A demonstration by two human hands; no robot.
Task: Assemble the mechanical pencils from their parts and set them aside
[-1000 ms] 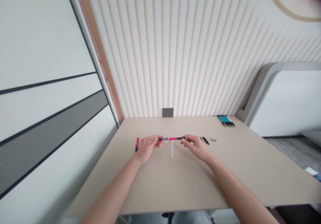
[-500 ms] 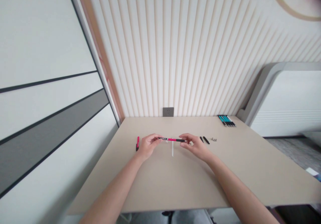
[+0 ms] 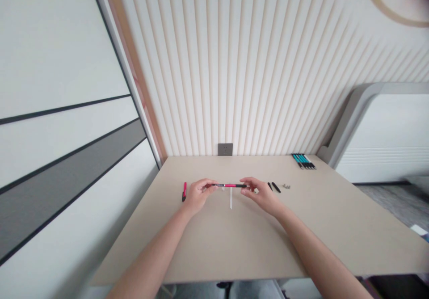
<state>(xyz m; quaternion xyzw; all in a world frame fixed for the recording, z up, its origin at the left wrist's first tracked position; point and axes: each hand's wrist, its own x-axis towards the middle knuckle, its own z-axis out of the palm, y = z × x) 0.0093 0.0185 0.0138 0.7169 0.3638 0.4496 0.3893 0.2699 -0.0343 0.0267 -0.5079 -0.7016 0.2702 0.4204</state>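
Note:
A pink and black pen [image 3: 231, 185] is held level above the table, its metal tip pointing right. My left hand [image 3: 199, 194] is closed on the pen's black left end. At the other end, the thumb and fingers of my right hand [image 3: 261, 194] close around the black grip near the tip. Below the pen, thin white refills or tubes [image 3: 231, 199] lie on the table. Left of my left hand lies a pink pen barrel with a black part [image 3: 184, 191]. Black pen parts [image 3: 275, 187] and small metallic pieces [image 3: 286, 186] lie right of my right hand.
A row of several teal and black pens [image 3: 303, 161] sits at the back right of the beige table [image 3: 214, 250]. Behind the table is a ribbed wall with a dark socket [image 3: 225, 149]. A white cabinet stands at the left, a grey headboard [image 3: 385, 133] at the right.
Both hands keep their hold on the pen, which has turned slightly toward level. The rest of the table looks the same.

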